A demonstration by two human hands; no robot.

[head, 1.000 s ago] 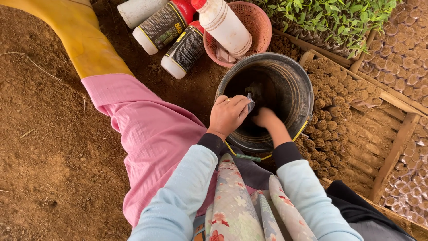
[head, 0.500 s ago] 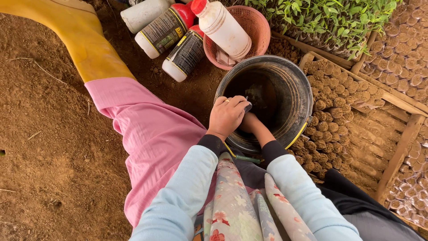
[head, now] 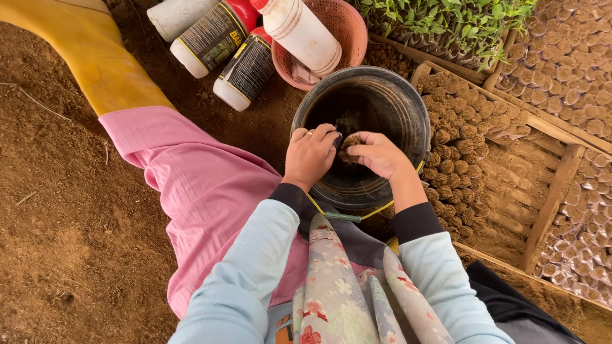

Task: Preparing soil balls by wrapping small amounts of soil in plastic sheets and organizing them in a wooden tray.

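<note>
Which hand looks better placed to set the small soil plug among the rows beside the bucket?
Probably right: the right hand grips the soil plug and lies nearer the plug rows.

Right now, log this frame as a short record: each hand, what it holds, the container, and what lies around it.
left hand: over the bucket's near rim, fingers curled onto the soil plug
right hand: inside the bucket mouth, fingers pinching the soil plug
soil plug: small brown lump, held between both hands
bucket: dark, round, on bare soil
bottles: lying beside a pink basket
tray: wooden, rows of soil plugs, on the right
seedlings: green, top edge
</note>
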